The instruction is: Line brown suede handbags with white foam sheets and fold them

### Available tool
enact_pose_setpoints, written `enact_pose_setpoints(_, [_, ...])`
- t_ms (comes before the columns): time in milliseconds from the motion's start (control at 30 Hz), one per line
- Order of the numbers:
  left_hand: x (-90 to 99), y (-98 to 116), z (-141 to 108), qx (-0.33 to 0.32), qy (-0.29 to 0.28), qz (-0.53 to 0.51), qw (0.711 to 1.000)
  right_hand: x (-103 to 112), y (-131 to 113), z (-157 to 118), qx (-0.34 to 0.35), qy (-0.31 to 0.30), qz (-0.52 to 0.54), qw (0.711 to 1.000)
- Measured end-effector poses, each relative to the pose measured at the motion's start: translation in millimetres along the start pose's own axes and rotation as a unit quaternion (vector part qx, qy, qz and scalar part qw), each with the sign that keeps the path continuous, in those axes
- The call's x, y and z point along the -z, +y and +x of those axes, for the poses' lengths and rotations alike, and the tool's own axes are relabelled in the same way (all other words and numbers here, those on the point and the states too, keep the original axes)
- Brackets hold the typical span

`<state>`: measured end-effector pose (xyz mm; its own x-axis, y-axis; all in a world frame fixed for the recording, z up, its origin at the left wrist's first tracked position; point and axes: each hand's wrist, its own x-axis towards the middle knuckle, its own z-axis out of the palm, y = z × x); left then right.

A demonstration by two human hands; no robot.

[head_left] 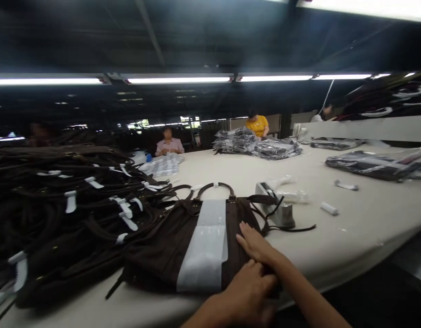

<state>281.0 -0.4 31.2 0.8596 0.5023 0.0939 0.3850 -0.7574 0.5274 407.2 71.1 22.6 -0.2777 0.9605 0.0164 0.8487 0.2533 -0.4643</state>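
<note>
A dark brown handbag [165, 248] lies flat on the pale table, with a white paper strip [208, 241] running down its middle. My right hand [256, 243] rests on the bag's right side, fingers stretched out. Nearer to me, my left hand [253, 287] is at the bag's lower right part with its fingers curled; what they hold, if anything, is hidden. A grey tape dispenser [281, 212] stands just beyond the bag's right edge, beside a dark strap.
A big pile of dark bags [67, 228] with white tags fills the left. Plastic-wrapped bundles [237, 141] lie farther back, and another [374, 164] at the right. A white roll [329, 208] lies at the right. People [258, 125] are across the table [360, 237].
</note>
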Motion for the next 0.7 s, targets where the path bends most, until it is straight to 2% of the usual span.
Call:
enact_pose_setpoints(67, [17.7,-3.5,-24.6,-0.034,0.005,-0.03,0.999,-26.4,20.5,10.3,0.001,-0.056,-0.029,0.998])
enact_pose_setpoints(100, [32.0,-7.1,-38.3,-0.031,0.03,-0.038,0.998,-36.3,29.8,13.6,0.005,-0.063,-0.038,0.997])
enact_pose_setpoints(133, [49.3,-12.2,-52.2,-0.009,0.069,-0.03,0.997,-43.0,37.3,15.6,0.008,-0.064,-0.048,0.997])
enact_pose_setpoints(167, [68.9,-19.0,-65.8,0.044,0.129,0.0,0.991,-47.0,42.4,16.8,0.011,-0.063,-0.056,0.996])
enact_pose_setpoints(200, [89.5,-27.6,-78.8,0.121,0.198,0.054,0.971,-48.7,45.5,17.2,0.012,-0.059,-0.062,0.996])
enact_pose_setpoints(233, [109.4,-37.8,-91.0,0.215,0.25,0.124,0.936,-49.1,46.8,17.2,0.012,-0.055,-0.068,0.996])
enact_pose_setpoints(267, [127.4,-49.4,-102.3,0.321,0.28,0.191,0.884,-49.0,47.1,17.1,0.012,-0.049,-0.072,0.996])
enact_pose_setpoints(333, [152.9,-73.9,-121.7,0.444,0.302,0.226,0.813,-49.7,47.4,17.1,0.015,-0.034,-0.076,0.996])
enact_pose_setpoints(367, [159.6,-85.6,-129.5,0.486,0.297,0.22,0.792,-51.0,48.3,17.4,0.017,-0.026,-0.078,0.996])
enact_pose_setpoints(467, [161.2,-113.7,-144.5,0.548,0.263,0.164,0.777,-56.6,54.0,20.1,0.022,-0.013,-0.081,0.996])
enact_pose_setpoints(700, [143.7,-153.9,-174.0,0.58,0.253,0.033,0.774,-64.4,69.6,27.6,0.023,0.004,-0.096,0.995])
